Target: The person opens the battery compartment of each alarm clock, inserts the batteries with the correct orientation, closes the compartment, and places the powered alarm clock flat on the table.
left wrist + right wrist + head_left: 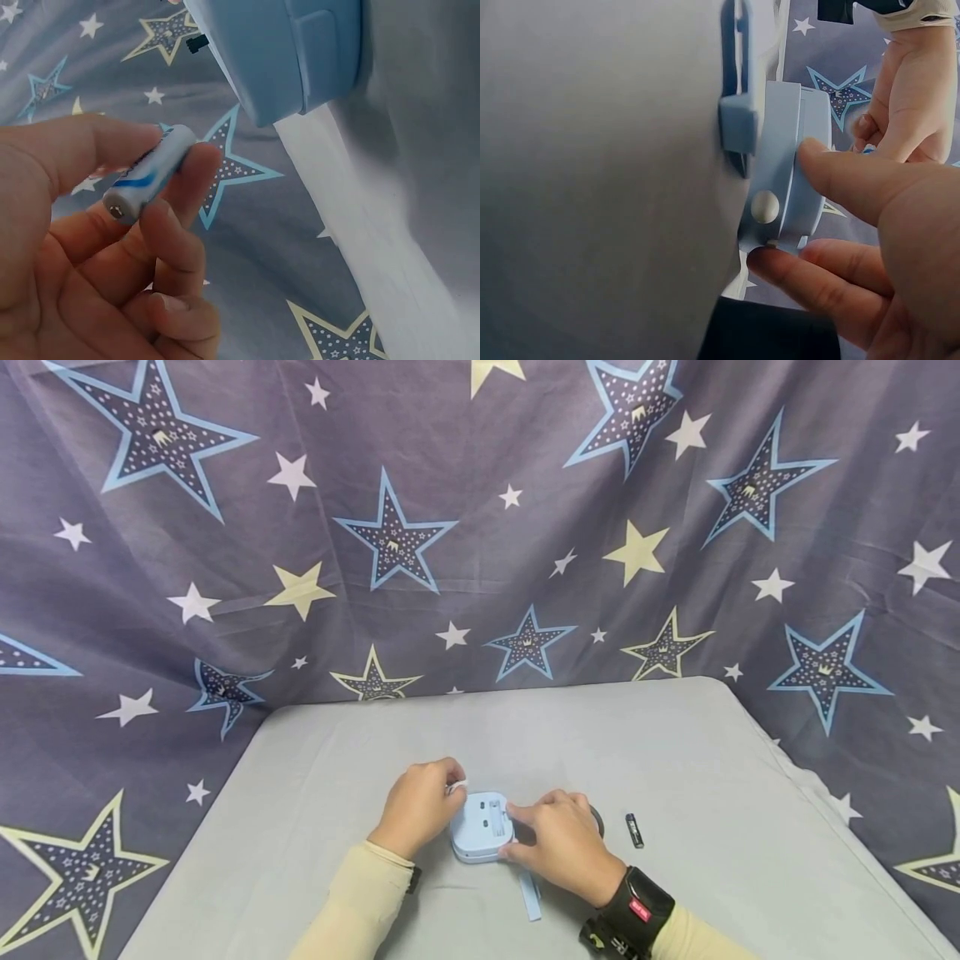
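Battery (154,172), white with a blue band, sits pinched between the thumb and fingers of a person's left hand (417,803), just beside a blue box (468,835) on a grey table (337,760). The box's slot (497,820) faces up; whether it already holds anything is too small to tell. Below and to the right lies a blue strip (530,897). The right hand (566,842) grips the box's right side with thumb and fingers, a dark ring (597,821) partly hidden behind it. Farther right lies a black battery (634,831). The step in hand appears to be fitting the white battery. Done well, it likely calls for a steady right grip clear of the slot, ends turned the correct way, one end seated first, then even pressure until it lies flat.
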A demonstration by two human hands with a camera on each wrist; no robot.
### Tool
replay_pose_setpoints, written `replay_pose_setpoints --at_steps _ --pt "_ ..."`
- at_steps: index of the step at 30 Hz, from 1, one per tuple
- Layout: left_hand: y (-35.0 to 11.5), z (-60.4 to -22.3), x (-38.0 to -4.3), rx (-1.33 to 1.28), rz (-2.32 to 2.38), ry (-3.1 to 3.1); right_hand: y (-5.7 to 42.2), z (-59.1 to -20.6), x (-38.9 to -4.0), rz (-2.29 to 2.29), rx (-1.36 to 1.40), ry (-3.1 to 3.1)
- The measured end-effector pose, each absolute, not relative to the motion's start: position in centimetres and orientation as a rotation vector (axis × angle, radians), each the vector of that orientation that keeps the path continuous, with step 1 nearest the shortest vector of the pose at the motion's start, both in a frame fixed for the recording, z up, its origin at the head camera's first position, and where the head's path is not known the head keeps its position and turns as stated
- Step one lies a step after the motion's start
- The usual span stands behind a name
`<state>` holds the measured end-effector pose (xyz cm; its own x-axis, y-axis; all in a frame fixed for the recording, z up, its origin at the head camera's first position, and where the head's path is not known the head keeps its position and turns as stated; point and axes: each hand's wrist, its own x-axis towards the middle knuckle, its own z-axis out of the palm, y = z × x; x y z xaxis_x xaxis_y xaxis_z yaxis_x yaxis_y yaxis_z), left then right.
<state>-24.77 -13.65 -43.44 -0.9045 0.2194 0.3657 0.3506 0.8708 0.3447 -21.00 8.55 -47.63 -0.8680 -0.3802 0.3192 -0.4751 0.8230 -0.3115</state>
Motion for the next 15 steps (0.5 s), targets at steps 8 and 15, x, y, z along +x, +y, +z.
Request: replay_pose_setpoints --at_steps 8,15 --pt "-13.49 -43.87 -25.07 -0.536 -0.656 -2.644 8.54 -47.51 -20.96 0.562 0.655 -2.774" --pt "-13.47 -43.94 -25.02 -0.547 -0.714 -2.62 8.52 -47.43 -20.86 0.556 0.659 -2.768"
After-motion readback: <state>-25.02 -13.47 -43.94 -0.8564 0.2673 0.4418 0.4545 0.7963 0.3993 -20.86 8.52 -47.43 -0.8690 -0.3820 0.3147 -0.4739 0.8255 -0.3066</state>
